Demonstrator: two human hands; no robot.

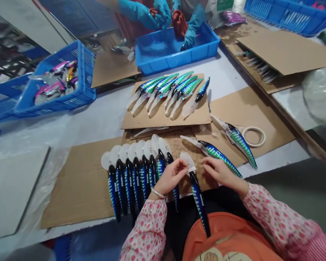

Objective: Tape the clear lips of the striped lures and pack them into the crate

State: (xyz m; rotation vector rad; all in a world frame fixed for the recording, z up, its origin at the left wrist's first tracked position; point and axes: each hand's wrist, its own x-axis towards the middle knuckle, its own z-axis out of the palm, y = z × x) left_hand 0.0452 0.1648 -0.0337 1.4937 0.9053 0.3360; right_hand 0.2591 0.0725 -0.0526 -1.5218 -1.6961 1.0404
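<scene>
A blue-and-black fishing lure with a clear bill lies in front of me, its tail reaching over the table edge. A narrow strip of white tape crosses its bill. My left hand is pinched closed at the left side of that bill. Close by on the right, my right hand has its thumb and fingers drawn together; whatever may be between them is too small to see. Left of my hands, several matching lures lie side by side on cardboard. Another lure rests just beyond my right hand.
A tape roll and one more lure lie at right. Several lures rest on stacked cardboard ahead. Behind it, a co-worker's blue-gloved hands reach into a blue tray. A blue basket holds pink lures.
</scene>
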